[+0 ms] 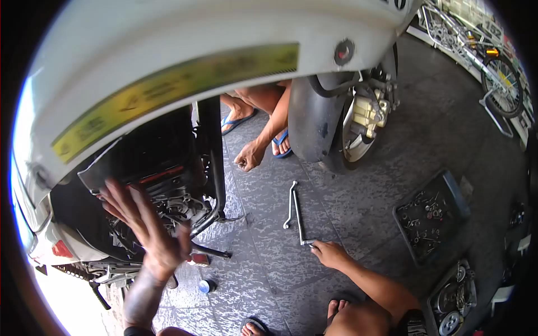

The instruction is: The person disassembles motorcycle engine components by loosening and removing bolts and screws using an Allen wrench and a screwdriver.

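My left hand point(159, 243) is raised with its fingers spread, holding nothing. It appears in front of the open underside of a motorcycle, near the exposed engine point(188, 210). Low on the right, my right hand point(332, 255) has its fingers closed at the near end of a long metal L-shaped wrench point(298, 218) on the dark tiled floor. Beside that lies a shorter double-ended wrench point(290, 206). The motorcycle's white bodywork point(224, 31), with a yellow-green sticker point(179, 92), hides much of the far side.
Another person's hand point(250, 155) and feet in blue flip-flops show beside the tire point(314, 126). A black tray point(416, 260) of small bolts stands right, above a metal engine cover point(453, 299). A blue-topped container point(205, 286) sits lower left. Another motorcycle point(499, 78) is upper right.
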`<state>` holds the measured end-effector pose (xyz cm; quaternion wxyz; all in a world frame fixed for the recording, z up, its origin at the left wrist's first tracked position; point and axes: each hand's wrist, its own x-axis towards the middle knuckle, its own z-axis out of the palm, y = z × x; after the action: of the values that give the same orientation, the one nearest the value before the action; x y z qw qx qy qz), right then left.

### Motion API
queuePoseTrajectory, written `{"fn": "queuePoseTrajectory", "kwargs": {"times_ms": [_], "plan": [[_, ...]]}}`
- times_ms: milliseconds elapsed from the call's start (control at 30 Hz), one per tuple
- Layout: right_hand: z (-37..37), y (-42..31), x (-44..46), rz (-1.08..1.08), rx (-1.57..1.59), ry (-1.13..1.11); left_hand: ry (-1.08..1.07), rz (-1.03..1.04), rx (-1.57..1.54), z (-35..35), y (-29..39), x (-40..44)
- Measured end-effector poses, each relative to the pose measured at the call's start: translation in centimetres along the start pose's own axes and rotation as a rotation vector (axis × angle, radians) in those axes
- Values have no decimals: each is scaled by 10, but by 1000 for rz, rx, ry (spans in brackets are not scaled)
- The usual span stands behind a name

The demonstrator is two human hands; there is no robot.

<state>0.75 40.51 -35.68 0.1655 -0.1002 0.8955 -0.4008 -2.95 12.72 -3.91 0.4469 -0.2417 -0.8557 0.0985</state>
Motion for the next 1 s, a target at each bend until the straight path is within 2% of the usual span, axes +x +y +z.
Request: {"fn": "queuePoseTrajectory", "kwargs": {"times_ms": [33,100,233,300,367,433,467,500,533,567,600,700,833,867,900,933,967,1000], "plan": [[3,0,3,-5,44,8,1,-24,57,5,-3,12],[17,2,8,-18,85,1,-26,104,412,27,-22,9],[35,-4,6,7,167,-75,-99,256,456,36,-27,-4],[50,4,7,-31,204,-42,-156,459,484,46,-17,-3],[51,0,5,-74,214,-50,-216,556,501,48,-9,5],[45,-7,2,-48,232,-36,-238,622,231,38,-5,11],[42,-10,0,-30,308,-27,-522,490,-220,27,6,23],[39,-12,-1,-47,304,-39,-481,559,-577,32,19,34],[37,-13,-3,-27,278,-50,-576,655,-664,30,30,24],[37,-14,-6,-3,252,-54,-629,720,-605,19,46,9],[41,-11,-7,-25,252,-23,-622,789,-703,16,57,-5],[48,-6,-15,-25,181,-1,-827,660,-900,13,75,-63],[23,-19,-20,-36,24,-111,-1272,504,-818,-9,59,-120],[16,-21,-16,-49,-16,-164,-1293,451,-863,-23,50,-122],[6,-27,-9,-70,-56,-145,-1166,299,-1047,-36,40,-133],[-5,-35,2,-112,-144,-218,-1438,288,-1050,-57,28,-109],[-15,-46,9,-144,-233,-301,-1232,191,-1215,-79,20,-99],[-26,-60,18,-146,-300,-354,-1304,89,-990,-112,17,-90]]}}
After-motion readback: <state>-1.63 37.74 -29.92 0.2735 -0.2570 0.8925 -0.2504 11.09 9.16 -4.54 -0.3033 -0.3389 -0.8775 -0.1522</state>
